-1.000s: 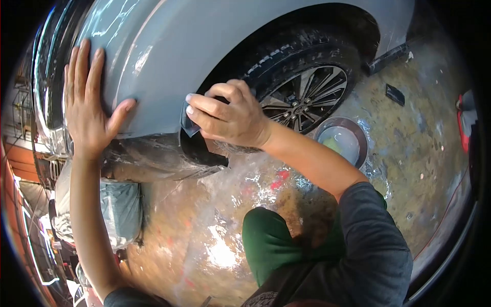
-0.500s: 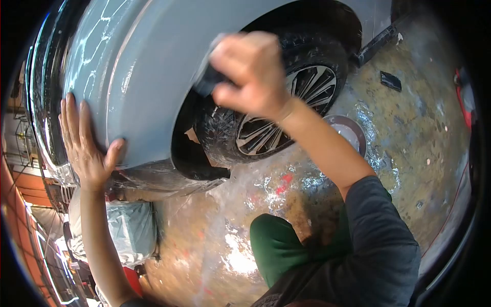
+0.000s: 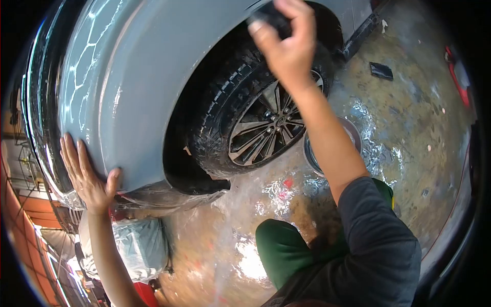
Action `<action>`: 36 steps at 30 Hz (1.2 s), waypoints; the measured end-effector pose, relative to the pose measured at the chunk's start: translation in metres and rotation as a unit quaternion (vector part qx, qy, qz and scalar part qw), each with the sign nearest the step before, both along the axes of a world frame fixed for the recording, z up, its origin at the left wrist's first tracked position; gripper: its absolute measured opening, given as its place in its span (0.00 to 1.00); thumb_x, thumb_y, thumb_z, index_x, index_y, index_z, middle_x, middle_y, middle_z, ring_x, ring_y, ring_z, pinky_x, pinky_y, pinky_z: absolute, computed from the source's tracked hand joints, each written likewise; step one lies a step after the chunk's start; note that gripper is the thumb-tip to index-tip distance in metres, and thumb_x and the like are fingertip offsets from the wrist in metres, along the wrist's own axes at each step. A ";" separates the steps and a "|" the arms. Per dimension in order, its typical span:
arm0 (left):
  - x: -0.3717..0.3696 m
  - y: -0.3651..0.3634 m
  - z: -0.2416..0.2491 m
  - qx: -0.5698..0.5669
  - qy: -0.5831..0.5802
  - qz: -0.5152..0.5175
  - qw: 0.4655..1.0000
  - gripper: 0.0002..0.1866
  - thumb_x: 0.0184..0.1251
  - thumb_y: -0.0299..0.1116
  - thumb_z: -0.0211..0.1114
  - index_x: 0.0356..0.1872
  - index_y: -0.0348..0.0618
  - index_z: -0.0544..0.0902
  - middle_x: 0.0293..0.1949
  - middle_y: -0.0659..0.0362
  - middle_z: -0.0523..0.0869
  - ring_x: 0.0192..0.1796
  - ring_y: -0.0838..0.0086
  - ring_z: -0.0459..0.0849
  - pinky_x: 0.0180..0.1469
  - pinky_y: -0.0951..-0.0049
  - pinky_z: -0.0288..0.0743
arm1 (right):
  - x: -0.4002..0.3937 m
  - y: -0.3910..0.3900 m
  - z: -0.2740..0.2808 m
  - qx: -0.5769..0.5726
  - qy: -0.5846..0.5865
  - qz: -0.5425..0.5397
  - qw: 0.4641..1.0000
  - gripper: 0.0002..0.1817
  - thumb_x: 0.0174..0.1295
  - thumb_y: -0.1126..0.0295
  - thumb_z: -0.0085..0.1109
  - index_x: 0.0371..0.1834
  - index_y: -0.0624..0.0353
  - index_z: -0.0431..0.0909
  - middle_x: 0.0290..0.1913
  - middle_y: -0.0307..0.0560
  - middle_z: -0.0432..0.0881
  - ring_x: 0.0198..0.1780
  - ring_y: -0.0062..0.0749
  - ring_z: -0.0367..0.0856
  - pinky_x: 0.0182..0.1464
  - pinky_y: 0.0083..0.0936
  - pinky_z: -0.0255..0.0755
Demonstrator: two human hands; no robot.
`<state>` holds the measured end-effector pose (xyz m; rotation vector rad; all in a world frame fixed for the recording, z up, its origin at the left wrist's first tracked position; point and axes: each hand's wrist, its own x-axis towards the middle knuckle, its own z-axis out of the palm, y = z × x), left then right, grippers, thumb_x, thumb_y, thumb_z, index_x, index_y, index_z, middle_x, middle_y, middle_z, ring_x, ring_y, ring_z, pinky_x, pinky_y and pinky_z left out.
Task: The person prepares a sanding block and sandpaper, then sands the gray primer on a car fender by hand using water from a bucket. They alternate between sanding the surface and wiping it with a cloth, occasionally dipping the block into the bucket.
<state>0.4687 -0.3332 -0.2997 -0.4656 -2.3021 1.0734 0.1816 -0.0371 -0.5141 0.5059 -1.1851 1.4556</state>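
Observation:
The grey car panel point(image 3: 138, 97) curves around a dark wheel arch at the left and top. My left hand point(image 3: 88, 176) lies on the panel's lower left part, fingers spread and flat. At the top, my right hand point(image 3: 289, 46) grips a dark block point(image 3: 273, 19) against the upper edge of the arch; the hand is slightly blurred. Below it in the arch is the black tyre point(image 3: 215, 115) with its spoked rim point(image 3: 273, 120), partly covered by my right forearm.
A round basin point(image 3: 353, 130) stands beside the wheel, partly behind my right forearm. On the wet floor point(image 3: 409, 112) lies a black flat piece point(image 3: 381, 71). A covered bundle point(image 3: 140, 245) is at the lower left, and a red object point(image 3: 459, 82) at the far right.
My right hand has moved up and to the right along the arch with the dark block. The view has shifted, so the panel and my left hand appear lower.

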 end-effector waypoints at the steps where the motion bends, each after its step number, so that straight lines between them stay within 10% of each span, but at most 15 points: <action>1: 0.001 0.000 -0.001 0.000 0.000 -0.001 1.000 0.49 0.75 0.70 0.51 0.82 0.38 0.56 0.81 0.36 0.58 0.83 0.38 0.56 0.81 0.39 0.48 | -0.008 0.005 0.001 -0.042 -0.013 -0.048 0.998 0.20 0.62 0.71 0.70 0.55 0.69 0.78 0.57 0.60 0.81 0.56 0.46 0.81 0.60 0.36 0.75; 9: 0.002 -0.004 -0.001 0.004 -0.010 0.001 1.000 0.48 0.76 0.69 0.49 0.83 0.41 0.55 0.82 0.36 0.55 0.83 0.37 0.53 0.82 0.38 0.46 | 0.057 -0.045 0.000 0.110 0.070 0.046 0.990 0.30 0.47 0.60 0.78 0.57 0.49 0.80 0.61 0.39 0.79 0.57 0.40 0.77 0.60 0.43 0.68; 13: 0.001 -0.003 0.000 0.002 -0.008 0.001 1.000 0.48 0.77 0.69 0.48 0.84 0.43 0.54 0.83 0.36 0.54 0.83 0.37 0.53 0.82 0.37 0.46 | -0.039 0.028 -0.022 -0.063 -0.073 -0.020 0.995 0.24 0.56 0.64 0.77 0.53 0.61 0.80 0.53 0.50 0.82 0.55 0.46 0.80 0.59 0.37 0.74; 16: 0.002 -0.002 -0.001 0.000 -0.008 0.003 1.000 0.48 0.77 0.69 0.47 0.84 0.43 0.53 0.83 0.37 0.54 0.83 0.37 0.53 0.82 0.37 0.46 | -0.044 0.048 -0.025 -0.289 -0.264 0.221 0.893 0.21 0.67 0.71 0.66 0.61 0.59 0.73 0.28 0.38 0.77 0.19 0.19 0.70 0.20 0.20 0.66; 18: 0.002 -0.004 -0.001 -0.003 -0.005 0.004 1.000 0.48 0.77 0.69 0.47 0.84 0.44 0.53 0.83 0.37 0.54 0.83 0.37 0.53 0.82 0.36 0.46 | -0.039 0.028 -0.023 -0.238 -0.172 0.078 0.953 0.24 0.55 0.64 0.77 0.53 0.61 0.80 0.53 0.51 0.82 0.56 0.46 0.80 0.61 0.38 0.73; 23: 0.002 -0.005 -0.002 0.005 -0.003 0.006 1.000 0.49 0.75 0.71 0.48 0.84 0.43 0.54 0.82 0.37 0.55 0.84 0.38 0.53 0.81 0.35 0.48 | 0.009 -0.006 0.003 -0.020 0.014 -0.002 1.000 0.26 0.51 0.64 0.76 0.53 0.59 0.79 0.56 0.48 0.82 0.55 0.46 0.79 0.61 0.44 0.70; 26: 0.002 -0.004 -0.002 0.008 -0.006 0.005 1.000 0.49 0.76 0.71 0.48 0.84 0.43 0.54 0.83 0.37 0.54 0.83 0.38 0.53 0.81 0.35 0.48 | -0.057 0.036 -0.035 -0.131 -0.100 -0.022 0.986 0.22 0.51 0.64 0.75 0.49 0.59 0.80 0.52 0.50 0.83 0.54 0.48 0.79 0.60 0.43 0.70; 28: 0.002 -0.001 -0.002 0.009 -0.009 0.007 1.000 0.48 0.76 0.69 0.49 0.84 0.46 0.53 0.83 0.37 0.53 0.83 0.37 0.53 0.81 0.37 0.49 | -0.045 0.073 -0.027 -0.297 -0.312 0.294 0.853 0.19 0.68 0.71 0.66 0.59 0.59 0.73 0.26 0.37 0.75 0.20 0.20 0.71 0.20 0.20 0.67; 32: 0.002 0.001 -0.002 0.005 -0.003 0.008 1.000 0.48 0.76 0.70 0.49 0.84 0.45 0.53 0.83 0.37 0.54 0.83 0.37 0.53 0.81 0.37 0.49 | -0.040 0.029 -0.021 -0.171 -0.154 -0.030 0.973 0.21 0.49 0.65 0.75 0.46 0.59 0.80 0.50 0.50 0.83 0.54 0.48 0.79 0.59 0.43 0.70; 36: 0.002 -0.005 -0.003 0.006 0.003 0.014 1.000 0.48 0.76 0.71 0.46 0.84 0.46 0.53 0.83 0.37 0.54 0.83 0.36 0.53 0.80 0.35 0.50 | 0.002 -0.001 -0.002 -0.085 -0.053 -0.011 0.995 0.24 0.50 0.65 0.76 0.49 0.60 0.80 0.54 0.51 0.83 0.57 0.49 0.78 0.61 0.42 0.71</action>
